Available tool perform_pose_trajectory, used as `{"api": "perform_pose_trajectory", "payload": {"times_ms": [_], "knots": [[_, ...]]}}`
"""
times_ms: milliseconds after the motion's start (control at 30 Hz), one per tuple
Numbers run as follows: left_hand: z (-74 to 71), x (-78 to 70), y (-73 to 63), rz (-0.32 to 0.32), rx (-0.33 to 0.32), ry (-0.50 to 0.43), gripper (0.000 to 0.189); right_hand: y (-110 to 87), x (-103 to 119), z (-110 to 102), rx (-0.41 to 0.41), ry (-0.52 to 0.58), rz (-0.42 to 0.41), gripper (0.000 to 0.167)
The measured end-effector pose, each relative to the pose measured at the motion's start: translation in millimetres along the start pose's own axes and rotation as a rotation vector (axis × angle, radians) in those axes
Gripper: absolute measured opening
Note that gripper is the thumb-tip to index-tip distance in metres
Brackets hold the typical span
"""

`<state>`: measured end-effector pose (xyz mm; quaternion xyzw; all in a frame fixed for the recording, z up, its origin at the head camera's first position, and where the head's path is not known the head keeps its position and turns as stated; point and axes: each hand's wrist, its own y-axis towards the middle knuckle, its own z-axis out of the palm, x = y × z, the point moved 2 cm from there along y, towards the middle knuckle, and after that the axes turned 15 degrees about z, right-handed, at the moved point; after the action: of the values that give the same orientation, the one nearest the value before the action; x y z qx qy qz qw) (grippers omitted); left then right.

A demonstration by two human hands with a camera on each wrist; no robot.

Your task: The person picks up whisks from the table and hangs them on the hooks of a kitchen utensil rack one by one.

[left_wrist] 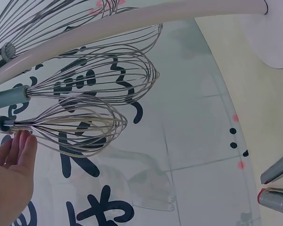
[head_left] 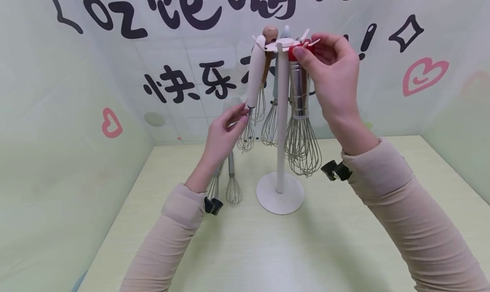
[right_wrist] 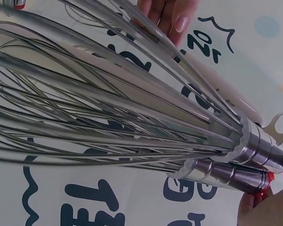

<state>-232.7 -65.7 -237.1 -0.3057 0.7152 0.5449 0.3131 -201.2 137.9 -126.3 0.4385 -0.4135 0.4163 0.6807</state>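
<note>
A white stand (head_left: 280, 113) holds several hanging whisks on its top hooks. My right hand (head_left: 337, 66) grips a steel whisk (head_left: 300, 88) by its red handle end at the top. In the right wrist view, a second steel whisk (right_wrist: 228, 175) with a red end lies alongside the nearer steel whisk (right_wrist: 262, 148). My left hand (head_left: 227, 128) is around the neck of the white-handled whisk (head_left: 255, 73), thumb on one side and fingers on the other. A blue-green-handled whisk (left_wrist: 12, 98) and a wooden-handled whisk (head_left: 269, 35) hang behind.
Two more steel whisks lie on the pale table behind my left forearm; one shows its wire head (head_left: 234, 191). The stand's round white base (head_left: 280, 205) is on the table (head_left: 245, 249). A printed backdrop (head_left: 214, 117) with black lettering surrounds the table.
</note>
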Motion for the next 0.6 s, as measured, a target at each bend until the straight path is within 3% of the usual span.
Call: {"api": "perform_pose_trajectory", "payload": {"times_ms": [200,600], "knots": [[-9.0,11.1,-2.9,-0.014,-0.024,0.089,0.039,-0.9,1.4,0.1,0.009,-0.018,0.006,0.027],[-29.6,50.2,-16.0,-0.168,0.026,0.266,0.039,-1.6,1.1,-1.3,0.010,-0.024,0.014,0.026]]}}
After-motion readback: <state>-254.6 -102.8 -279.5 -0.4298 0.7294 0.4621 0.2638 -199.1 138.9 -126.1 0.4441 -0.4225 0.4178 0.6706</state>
